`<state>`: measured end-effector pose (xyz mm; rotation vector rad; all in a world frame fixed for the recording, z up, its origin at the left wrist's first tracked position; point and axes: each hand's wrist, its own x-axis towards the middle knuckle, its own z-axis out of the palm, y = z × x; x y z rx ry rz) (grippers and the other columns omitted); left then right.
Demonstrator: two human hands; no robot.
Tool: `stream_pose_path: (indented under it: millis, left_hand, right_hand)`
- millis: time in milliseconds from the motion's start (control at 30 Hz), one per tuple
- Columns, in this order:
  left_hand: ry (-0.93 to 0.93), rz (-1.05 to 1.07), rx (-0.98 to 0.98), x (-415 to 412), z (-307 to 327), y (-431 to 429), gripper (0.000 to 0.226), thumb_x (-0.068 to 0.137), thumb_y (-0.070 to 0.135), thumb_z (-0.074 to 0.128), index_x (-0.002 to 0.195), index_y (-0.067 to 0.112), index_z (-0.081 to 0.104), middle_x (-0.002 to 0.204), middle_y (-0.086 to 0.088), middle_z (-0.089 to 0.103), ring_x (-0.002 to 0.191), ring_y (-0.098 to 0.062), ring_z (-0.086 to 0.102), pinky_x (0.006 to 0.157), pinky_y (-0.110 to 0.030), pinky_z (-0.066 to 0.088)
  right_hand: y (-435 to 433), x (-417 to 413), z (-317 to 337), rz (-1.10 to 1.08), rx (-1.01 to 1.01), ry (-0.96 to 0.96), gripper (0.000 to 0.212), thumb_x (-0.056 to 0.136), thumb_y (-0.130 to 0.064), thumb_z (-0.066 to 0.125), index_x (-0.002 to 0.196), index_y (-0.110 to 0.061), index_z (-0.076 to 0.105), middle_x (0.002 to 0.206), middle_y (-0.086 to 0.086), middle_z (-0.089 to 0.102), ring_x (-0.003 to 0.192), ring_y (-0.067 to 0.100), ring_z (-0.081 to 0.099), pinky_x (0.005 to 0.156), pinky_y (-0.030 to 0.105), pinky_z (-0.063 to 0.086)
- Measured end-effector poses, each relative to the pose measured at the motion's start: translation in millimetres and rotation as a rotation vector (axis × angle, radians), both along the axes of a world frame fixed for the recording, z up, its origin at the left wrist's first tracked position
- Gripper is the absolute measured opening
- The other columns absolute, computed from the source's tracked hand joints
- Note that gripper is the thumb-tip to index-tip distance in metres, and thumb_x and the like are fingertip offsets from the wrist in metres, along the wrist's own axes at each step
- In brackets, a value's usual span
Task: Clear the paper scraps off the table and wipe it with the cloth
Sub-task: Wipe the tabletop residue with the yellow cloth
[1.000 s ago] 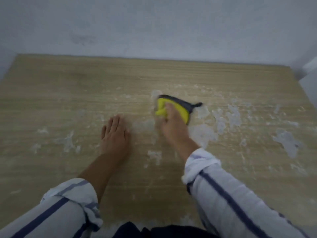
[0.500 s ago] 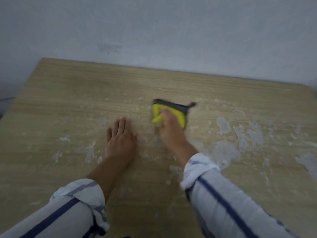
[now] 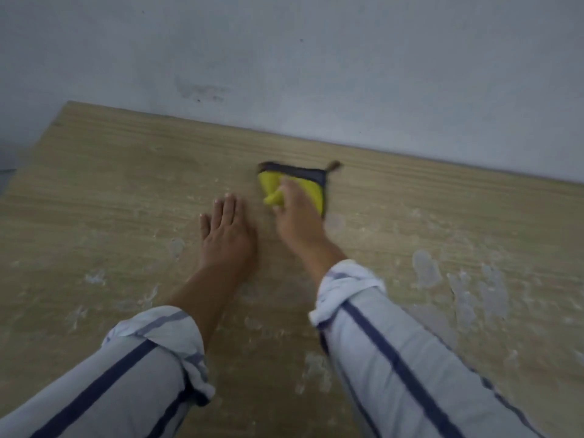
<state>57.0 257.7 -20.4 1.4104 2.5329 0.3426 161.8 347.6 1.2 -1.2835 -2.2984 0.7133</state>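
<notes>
Our right hand [image 3: 297,216] grips the yellow, grey-edged cloth [image 3: 312,190]; our left hand [image 3: 226,235] lies flat, fingers straight, on the wooden table [image 3: 110,184] beside it.

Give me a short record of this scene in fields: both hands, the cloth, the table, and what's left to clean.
left hand: flat on the table, fingers straight, holding nothing
right hand: holds the cloth down on the table, a fold bunched by the thumb
cloth: yellow with a dark edge, close to the table's far edge
white patches: many, thickest to the right of the right arm, fewer on the left
wall: pale, directly behind the table
task state: wiping under way, patches not yet cleared
</notes>
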Motion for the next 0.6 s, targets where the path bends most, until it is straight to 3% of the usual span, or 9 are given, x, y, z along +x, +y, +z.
stream_pose_path:
  millis: [67,133,267,367,433,533,600]
  left_hand:
    - [-0.003,0.009,-0.007,-1.0,-1.5,7.9,0.056,0.098,0.038,0.019,0.149,0.018,0.011,0.158,0.001,0.007,0.145,-0.018,0.0,0.117,-0.043,-0.001]
    - [0.016,0.004,-0.013,-3.0,-2.8,12.4,0.057,0.097,0.038,0.02,0.149,0.017,0.011,0.158,0.001,0.007,0.145,-0.018,-0.001,0.117,-0.042,-0.001]
    - [0.035,-0.005,0.001,-1.8,-3.6,13.3,0.058,0.095,0.036,0.022,0.149,0.017,0.012,0.158,0.0,0.008,0.145,-0.018,0.0,0.117,-0.041,-0.001]
    - [0.041,-0.002,-0.008,-2.7,-3.5,13.7,0.058,0.095,0.035,0.023,0.149,0.017,0.011,0.158,0.0,0.006,0.145,-0.018,-0.002,0.117,-0.041,-0.003]
    - [0.035,0.001,-0.003,-2.4,-3.5,14.3,0.058,0.095,0.036,0.023,0.149,0.018,0.012,0.158,0.001,0.007,0.145,-0.018,-0.002,0.116,-0.04,-0.004]
    - [0.025,0.013,0.013,-2.3,-2.0,13.9,0.056,0.096,0.038,0.022,0.148,0.019,0.015,0.158,0.001,0.009,0.145,-0.017,0.001,0.116,-0.039,-0.003]
    - [0.027,0.005,0.021,-3.4,-1.9,13.3,0.056,0.096,0.037,0.023,0.148,0.019,0.016,0.158,0.001,0.01,0.145,-0.017,0.002,0.116,-0.039,-0.002]
  right_hand:
    - [-8.3,-7.5,-12.1,0.184,0.009,-0.106,0.053,0.086,-0.005,0.051,0.136,0.002,0.036,0.14,0.025,0.041,0.132,0.037,0.035,0.11,0.038,0.019]
    - [15.5,18.4,-17.4,0.156,0.061,-0.145,0.055,0.089,-0.01,0.051,0.139,0.001,0.032,0.143,0.026,0.037,0.134,0.037,0.032,0.112,0.04,0.017]
    - [86.8,104.0,-12.3,-0.301,0.025,-0.197,0.055,0.09,-0.017,0.051,0.139,0.001,0.033,0.142,0.025,0.039,0.128,0.039,0.038,0.108,0.04,0.026]
    - [101.3,101.1,-0.3,-0.497,-0.031,-0.125,0.039,0.089,-0.018,0.05,0.124,-0.001,0.046,0.125,0.023,0.053,0.115,0.039,0.049,0.097,0.04,0.036]
    - [75.9,55.1,-2.7,-0.332,-0.02,-0.036,0.038,0.088,-0.016,0.053,0.123,-0.002,0.049,0.124,0.022,0.055,0.114,0.038,0.05,0.101,0.041,0.034]
    - [16.2,7.6,-15.9,0.164,0.025,-0.112,0.048,0.088,-0.012,0.053,0.132,0.001,0.041,0.14,0.022,0.042,0.133,0.036,0.034,0.112,0.043,0.017]
    - [28.2,19.5,-16.8,0.214,0.074,-0.123,0.053,0.087,-0.011,0.055,0.135,0.004,0.037,0.141,0.025,0.04,0.134,0.038,0.032,0.112,0.045,0.016]
